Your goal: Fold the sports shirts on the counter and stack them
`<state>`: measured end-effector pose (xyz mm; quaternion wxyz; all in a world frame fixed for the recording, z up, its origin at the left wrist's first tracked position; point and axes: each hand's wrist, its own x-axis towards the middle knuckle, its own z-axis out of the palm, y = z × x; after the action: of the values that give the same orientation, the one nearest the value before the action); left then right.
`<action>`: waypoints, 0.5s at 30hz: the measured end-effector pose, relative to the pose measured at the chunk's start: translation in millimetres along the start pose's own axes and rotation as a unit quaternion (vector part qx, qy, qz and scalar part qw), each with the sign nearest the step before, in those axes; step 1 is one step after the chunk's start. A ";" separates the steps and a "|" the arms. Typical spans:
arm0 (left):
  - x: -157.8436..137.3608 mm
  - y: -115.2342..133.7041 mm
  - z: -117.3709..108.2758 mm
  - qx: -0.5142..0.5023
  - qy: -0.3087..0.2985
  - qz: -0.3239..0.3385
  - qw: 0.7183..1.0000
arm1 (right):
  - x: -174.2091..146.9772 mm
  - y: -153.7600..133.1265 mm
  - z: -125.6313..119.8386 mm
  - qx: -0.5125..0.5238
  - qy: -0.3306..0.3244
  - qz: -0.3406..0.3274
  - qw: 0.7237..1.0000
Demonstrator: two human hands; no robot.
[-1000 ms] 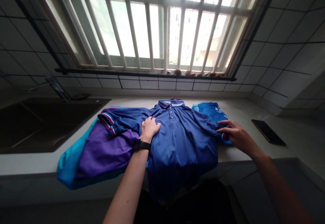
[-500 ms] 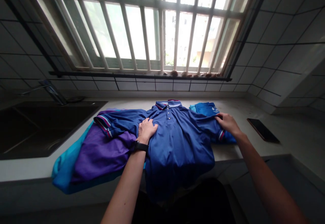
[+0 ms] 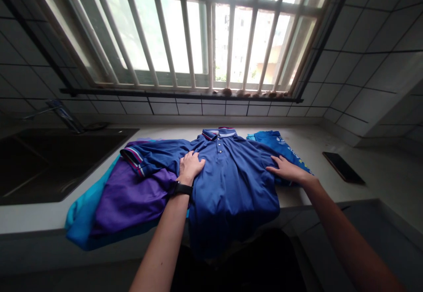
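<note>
A dark blue polo shirt (image 3: 231, 181) lies front up, its striped collar toward the window and its hem hanging over the counter's front edge. My left hand (image 3: 191, 166) rests flat on the shirt's left side, fingers spread. On the right sleeve area lies my right hand (image 3: 284, 169), fingers apart and pressing on the cloth. The left sleeve is stretched out over a purple garment (image 3: 132, 199), with a turquoise garment (image 3: 87, 210) under it. Beside the right sleeve is a folded blue printed garment (image 3: 280, 140), partly covered by the sleeve and my hand.
A dark sink (image 3: 33, 168) with a metal faucet (image 3: 64, 115) is at the left. On the white counter (image 3: 307, 140) to the right lies a phone (image 3: 343, 167). A barred window (image 3: 198, 40) is behind, with small stones (image 3: 227, 92) along its sill.
My right hand has let go of the right sleeve's outer part and moved inward, flattening onto the shirt. The sleeve end is now folded in, showing more of the printed garment. My left hand stays put.
</note>
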<state>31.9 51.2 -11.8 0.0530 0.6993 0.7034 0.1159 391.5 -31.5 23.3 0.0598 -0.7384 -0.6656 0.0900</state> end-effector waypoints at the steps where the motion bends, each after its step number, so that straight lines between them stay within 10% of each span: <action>1: 0.3 -0.1 0.1 0.000 -0.002 -0.001 1.000 | -3.9 -1.5 1.4 0.002 -0.005 0.041 0.999; 8: 6.3 -2.9 5.9 -0.005 0.007 0.000 1.000 | -27.6 60.1 -4.3 0.024 0.062 0.203 0.977; 15: 7.7 -3.8 7.6 -0.004 0.008 -0.005 1.000 | -19.0 79.8 9.6 0.137 0.126 0.065 0.981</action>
<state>29.9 59.5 -19.3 0.0508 0.6948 0.7066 0.1243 465.2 -59.2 -1.7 0.2372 -0.7704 -0.5849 0.0903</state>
